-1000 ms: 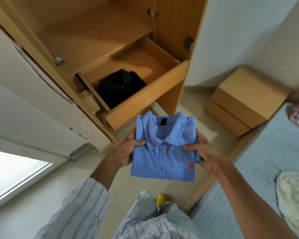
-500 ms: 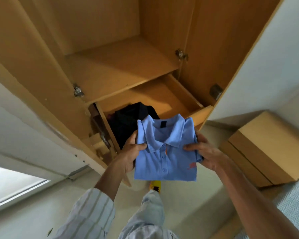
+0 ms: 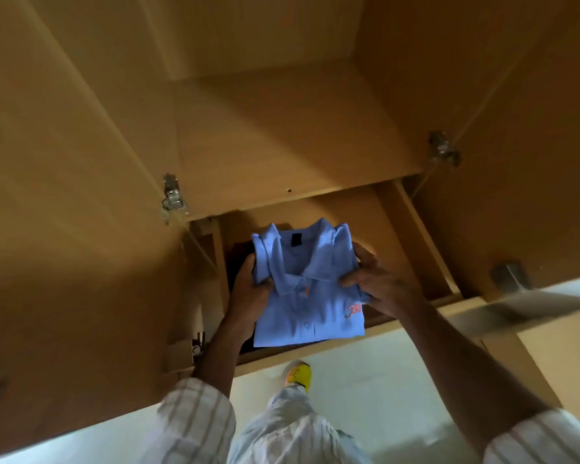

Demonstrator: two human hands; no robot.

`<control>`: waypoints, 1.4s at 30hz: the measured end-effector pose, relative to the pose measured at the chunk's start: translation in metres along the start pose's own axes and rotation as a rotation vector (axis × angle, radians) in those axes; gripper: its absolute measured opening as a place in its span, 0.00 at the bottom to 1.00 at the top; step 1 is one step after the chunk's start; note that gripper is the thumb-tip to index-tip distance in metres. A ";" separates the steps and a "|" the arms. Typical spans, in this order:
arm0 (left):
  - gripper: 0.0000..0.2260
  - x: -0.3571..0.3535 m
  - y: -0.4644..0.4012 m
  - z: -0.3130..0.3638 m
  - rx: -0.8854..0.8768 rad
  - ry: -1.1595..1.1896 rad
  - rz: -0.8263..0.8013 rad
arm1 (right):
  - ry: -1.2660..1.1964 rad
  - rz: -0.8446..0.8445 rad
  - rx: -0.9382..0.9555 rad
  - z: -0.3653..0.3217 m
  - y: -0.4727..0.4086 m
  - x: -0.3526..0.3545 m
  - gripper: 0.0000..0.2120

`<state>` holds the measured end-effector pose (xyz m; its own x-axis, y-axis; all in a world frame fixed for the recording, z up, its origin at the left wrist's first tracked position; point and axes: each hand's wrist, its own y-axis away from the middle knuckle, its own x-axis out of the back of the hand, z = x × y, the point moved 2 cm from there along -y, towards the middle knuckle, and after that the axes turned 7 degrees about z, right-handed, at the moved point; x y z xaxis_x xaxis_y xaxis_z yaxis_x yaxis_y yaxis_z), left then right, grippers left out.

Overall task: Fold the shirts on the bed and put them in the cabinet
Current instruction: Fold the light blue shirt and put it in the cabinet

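Observation:
A folded light-blue polo shirt (image 3: 307, 296) with an orange logo hangs over the open wooden drawer (image 3: 409, 226) of the cabinet. My left hand (image 3: 250, 293) grips its left edge, thumb on top. At the shirt's right edge my right hand (image 3: 377, 283) holds it the same way. Under the blue shirt a dark folded garment (image 3: 236, 262) lies in the drawer, mostly hidden.
A wooden shelf (image 3: 282, 135) sits above the drawer. Open cabinet doors stand on the left (image 3: 64, 229) and right (image 3: 516, 162), with metal hinges. My yellow shoe (image 3: 298, 373) stands on the pale floor in front of the drawer.
I have stepped closer to the cabinet. The blue shirt has moved forward from in front of the drawer to above it, over the dark garment. Both hands keep their grip.

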<state>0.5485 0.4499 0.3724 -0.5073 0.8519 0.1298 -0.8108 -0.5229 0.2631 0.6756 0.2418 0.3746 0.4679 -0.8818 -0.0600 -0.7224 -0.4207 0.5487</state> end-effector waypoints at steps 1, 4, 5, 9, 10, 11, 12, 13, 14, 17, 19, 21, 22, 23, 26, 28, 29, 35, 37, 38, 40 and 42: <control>0.27 0.001 -0.004 -0.005 -0.010 -0.011 0.035 | 0.015 -0.011 -0.005 -0.001 -0.007 -0.006 0.42; 0.31 0.007 -0.015 -0.021 0.021 -0.091 0.134 | 0.041 -0.040 -0.019 -0.001 -0.031 -0.019 0.39; 0.33 0.008 -0.017 -0.025 0.054 -0.116 0.153 | 0.061 -0.043 -0.022 0.001 -0.037 -0.022 0.39; 0.34 0.010 -0.015 -0.048 0.180 -0.419 0.278 | 0.192 -0.088 -0.059 0.026 -0.054 -0.028 0.44; 0.35 0.008 -0.012 -0.051 0.205 -0.533 0.265 | 0.204 -0.100 -0.080 0.032 -0.054 -0.027 0.43; 0.36 0.006 -0.008 -0.055 0.257 -0.599 0.237 | 0.215 -0.101 -0.097 0.039 -0.054 -0.025 0.41; 0.39 0.002 -0.005 -0.056 0.295 -0.634 0.216 | 0.217 -0.089 -0.105 0.046 -0.055 -0.022 0.41; 0.41 -0.001 -0.004 -0.058 0.290 -0.662 0.199 | 0.218 -0.067 -0.106 0.052 -0.056 -0.019 0.41; 0.41 -0.006 -0.002 -0.059 0.260 -0.705 0.175 | 0.223 -0.040 -0.085 0.059 -0.057 -0.017 0.43; 0.39 -0.015 0.006 -0.067 0.216 -1.033 0.080 | 0.286 0.045 -0.082 0.070 -0.060 -0.013 0.45; 0.34 -0.015 0.007 -0.074 0.077 -1.208 0.086 | 0.343 0.106 -0.103 0.077 -0.061 -0.008 0.43; 0.25 -0.014 0.008 -0.072 -0.035 -1.273 0.072 | 0.454 0.166 -0.081 0.083 -0.060 -0.005 0.44; 0.19 -0.014 0.010 -0.072 -0.051 -1.239 0.021 | 0.504 0.189 -0.074 0.088 -0.062 -0.005 0.45; 0.13 -0.015 0.012 -0.071 -0.042 -1.188 -0.043 | 0.525 0.201 -0.080 0.089 -0.061 -0.006 0.47; 0.05 -0.014 0.013 -0.072 -0.003 -0.980 -0.051 | 0.524 0.112 -0.123 0.087 -0.054 -0.015 0.58; 0.13 -0.012 0.013 -0.077 0.080 -0.878 -0.067 | 0.686 0.020 -0.109 0.085 -0.056 -0.017 0.68; 0.16 -0.011 0.013 -0.080 0.103 -0.862 -0.092 | 0.783 -0.008 -0.105 0.084 -0.056 -0.019 0.73; 0.20 -0.014 0.009 -0.086 0.072 -1.042 -0.119 | 1.067 0.015 -0.136 0.088 -0.053 -0.030 0.78; 0.18 -0.016 0.009 -0.088 0.024 -1.106 -0.119 | 1.103 0.044 -0.096 0.089 -0.051 -0.031 0.76; 0.19 -0.016 0.008 -0.088 0.028 -1.114 -0.118 | 1.112 0.054 -0.088 0.088 -0.048 -0.031 0.74; 0.20 -0.017 0.007 -0.088 0.050 -1.106 -0.124 | 1.103 0.086 -0.069 0.086 -0.042 -0.029 0.72; 0.20 -0.017 0.007 -0.088 0.083 -1.052 -0.117 | 1.054 0.109 -0.036 0.083 -0.035 -0.025 0.67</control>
<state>0.5259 0.4296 0.2878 0.1127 0.5136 0.8506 -0.7956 -0.4662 0.3868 0.6474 0.2613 0.2878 0.6188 -0.2766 0.7352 -0.7798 -0.3288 0.5327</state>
